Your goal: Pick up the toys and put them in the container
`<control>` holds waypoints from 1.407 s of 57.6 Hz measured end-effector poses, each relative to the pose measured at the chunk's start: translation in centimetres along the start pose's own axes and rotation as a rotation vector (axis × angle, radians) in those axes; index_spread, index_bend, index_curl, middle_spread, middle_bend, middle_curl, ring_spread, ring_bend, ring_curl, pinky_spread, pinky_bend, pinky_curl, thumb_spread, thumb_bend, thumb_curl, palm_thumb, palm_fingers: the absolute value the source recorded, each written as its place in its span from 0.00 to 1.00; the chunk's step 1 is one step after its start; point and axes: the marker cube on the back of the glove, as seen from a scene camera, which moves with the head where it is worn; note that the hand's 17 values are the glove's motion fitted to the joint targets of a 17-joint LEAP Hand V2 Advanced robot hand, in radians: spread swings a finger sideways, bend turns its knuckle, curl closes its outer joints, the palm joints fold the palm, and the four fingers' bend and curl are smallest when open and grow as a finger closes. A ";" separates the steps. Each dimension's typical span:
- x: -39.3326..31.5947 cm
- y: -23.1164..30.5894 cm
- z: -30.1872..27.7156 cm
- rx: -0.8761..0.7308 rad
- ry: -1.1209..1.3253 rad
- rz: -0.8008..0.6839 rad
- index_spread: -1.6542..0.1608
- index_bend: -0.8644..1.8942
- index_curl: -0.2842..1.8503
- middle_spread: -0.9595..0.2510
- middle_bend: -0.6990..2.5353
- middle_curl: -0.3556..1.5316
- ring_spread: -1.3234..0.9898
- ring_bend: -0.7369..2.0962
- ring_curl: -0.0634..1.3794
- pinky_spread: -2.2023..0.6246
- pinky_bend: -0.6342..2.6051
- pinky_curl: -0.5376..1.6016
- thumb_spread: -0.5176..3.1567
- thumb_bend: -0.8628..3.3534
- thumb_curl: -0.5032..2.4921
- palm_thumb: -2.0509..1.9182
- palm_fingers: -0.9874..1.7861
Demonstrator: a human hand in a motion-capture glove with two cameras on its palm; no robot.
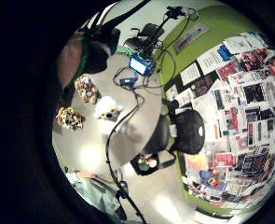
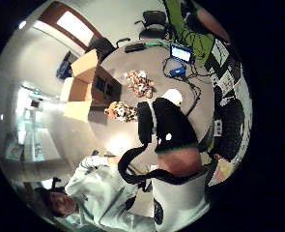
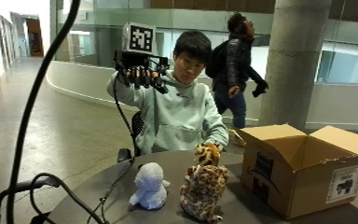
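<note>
Leopard toy [image 3: 203, 193] foremost, gloved right hand [image 3: 141, 72] raised high, fingers relaxed

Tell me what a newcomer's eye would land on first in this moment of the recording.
Probably the gloved right hand, raised beside the person's head with fingers spread, holding nothing. Next, the toys standing on the round table: a white plush beside a spotted leopard plush, with a second spotted toy behind. An open cardboard box sits on the table next to them.
</note>
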 end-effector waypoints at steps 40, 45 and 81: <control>-1.8 -4.7 12.9 -0.191 -0.104 -0.109 0.75 0.37 0.22 0.77 0.27 0.30 0.52 0.44 0.17 0.77 0.48 0.41 0.53 0.21 0.24 0.52 0.35; -2.0 -4.4 17.0 -0.254 -0.122 -0.086 0.75 0.37 0.23 0.77 0.27 0.30 0.52 0.43 0.17 0.77 0.48 0.42 0.53 0.21 0.24 0.52 0.34; -3.1 -3.2 27.5 -0.092 -0.206 0.045 0.79 0.38 0.29 0.66 0.37 0.37 0.45 0.64 0.32 0.65 0.51 0.43 0.53 0.26 0.30 0.66 0.78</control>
